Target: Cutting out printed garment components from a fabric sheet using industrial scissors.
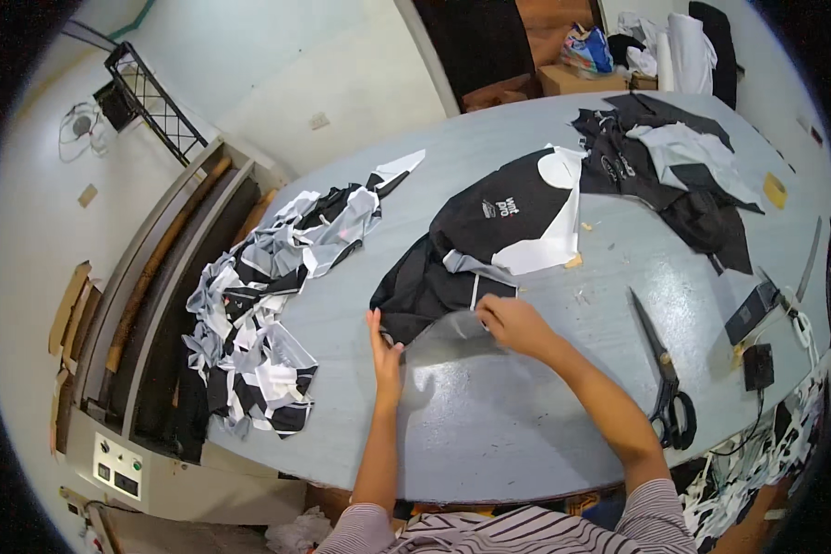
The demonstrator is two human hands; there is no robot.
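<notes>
A black and white fabric piece (pixel 508 208) with white printing lies in the middle of the blue-grey table (pixel 489 425), its lower part folded and showing a black and grey layer (pixel 415 286) with a thin white line. My left hand (pixel 385 342) grips the lower left corner of this layer, thumb and fingers around the edge. My right hand (pixel 503 319) pinches the layer's right edge near the white line, raised slightly over the table. Large black-handled scissors (pixel 665 388) lie to the right of my right arm.
Cut black, white and grey scraps (pixel 268 305) pile at left. Dark fabric pieces (pixel 665 185), a tape roll (pixel 774 191), black devices with cables (pixel 752 309) and a long blade (pixel 811 249) lie at right. Beyond are a long machine (pixel 166 305) and a cardboard box (pixel 577 81).
</notes>
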